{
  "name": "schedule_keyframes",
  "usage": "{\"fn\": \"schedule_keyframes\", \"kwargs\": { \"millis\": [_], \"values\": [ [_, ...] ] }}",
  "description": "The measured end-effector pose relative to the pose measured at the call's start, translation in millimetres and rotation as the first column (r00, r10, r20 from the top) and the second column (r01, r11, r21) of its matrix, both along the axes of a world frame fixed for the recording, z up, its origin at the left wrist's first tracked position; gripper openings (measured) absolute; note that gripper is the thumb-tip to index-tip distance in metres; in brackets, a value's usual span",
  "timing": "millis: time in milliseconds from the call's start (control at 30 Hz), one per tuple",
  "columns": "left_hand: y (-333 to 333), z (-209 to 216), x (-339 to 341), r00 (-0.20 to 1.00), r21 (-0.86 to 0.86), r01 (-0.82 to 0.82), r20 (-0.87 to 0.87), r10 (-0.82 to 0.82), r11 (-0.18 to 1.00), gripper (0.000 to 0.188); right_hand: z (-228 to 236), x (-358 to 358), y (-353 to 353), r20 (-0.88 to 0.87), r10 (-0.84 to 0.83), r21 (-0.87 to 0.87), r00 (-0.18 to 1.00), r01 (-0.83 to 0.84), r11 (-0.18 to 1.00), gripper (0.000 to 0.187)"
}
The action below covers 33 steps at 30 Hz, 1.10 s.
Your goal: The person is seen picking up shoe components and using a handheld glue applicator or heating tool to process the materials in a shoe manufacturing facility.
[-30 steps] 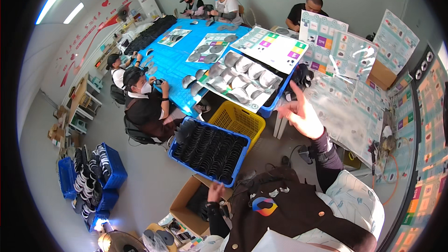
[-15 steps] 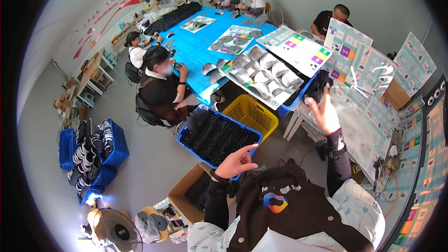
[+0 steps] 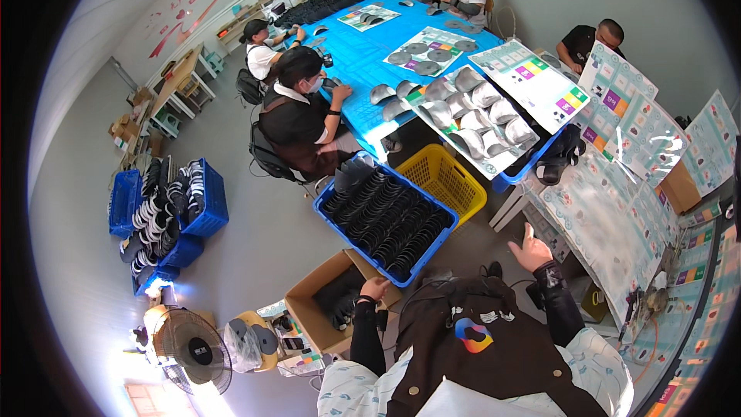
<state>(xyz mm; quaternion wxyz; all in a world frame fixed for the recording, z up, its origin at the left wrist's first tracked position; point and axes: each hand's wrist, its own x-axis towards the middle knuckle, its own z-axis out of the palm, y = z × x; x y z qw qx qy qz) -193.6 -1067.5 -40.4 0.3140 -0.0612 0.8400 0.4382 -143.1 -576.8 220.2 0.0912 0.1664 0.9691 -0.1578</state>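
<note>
My left hand (image 3: 376, 287) is at the near corner of a blue plastic crate (image 3: 357, 254), its fingers curled at the rim. Rows of black curved pieces (image 3: 386, 212), shaped like cap brims, fill that crate. Over the floor beside the white-legged worktable (image 3: 594, 201), my right hand (image 3: 531, 249) is empty, with thumb and fingers apart. Dark curved pieces (image 3: 552, 167) lie on that table's far left corner. Just below my left hand stands an open cardboard box (image 3: 305, 305) with dark pieces inside.
A yellow basket (image 3: 463, 208) touches the crate's far side. Beyond it, a printed board (image 3: 509, 156) bears grey curved pieces beside the blue-covered table (image 3: 351, 54), where several people sit or stand. Stacked blue crates (image 3: 208, 193) and a fan (image 3: 193, 347) stand at left.
My right hand has drawn back from the dark pieces on the worktable toward my body. My left hand has moved down and left to the crate's corner. The view has shifted.
</note>
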Motion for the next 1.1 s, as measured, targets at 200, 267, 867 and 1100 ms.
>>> {"fn": "schedule_keyframes", "kwargs": {
  "millis": [200, 267, 867, 1100],
  "values": [
    [-59.3, -114.2, 107.2, 0.976, -0.082, 0.098, 0.202, -0.08, 0.992, 0.019, -239.6, 47.9, 68.6, 0.567, 0.197, -0.24, 0.8, -0.068, 0.968, 0.039],
    [-17.4, -134.4, 119.6, 0.815, 0.166, -0.477, 0.45, 0.364, 0.863, 0.026, -289.6, 114.8, 96.7, 0.611, 0.14, -0.287, 0.779, 0.054, 0.956, 0.034],
    [-24.7, -124.4, 66.0, 0.661, 0.287, -0.691, 0.622, 0.419, 0.664, 0.018, -316.2, 128.5, 91.3, 0.57, -0.147, -0.591, 0.808, 0.528, 0.61, 0.028],
    [-24.5, -128.9, 70.7, 0.714, 0.204, -0.638, 0.519, 0.471, 0.742, 0.018, -287.9, 135.1, 62.0, 0.604, -0.254, -0.57, 0.755, 0.632, 0.525, 0.025]
  ]
}}
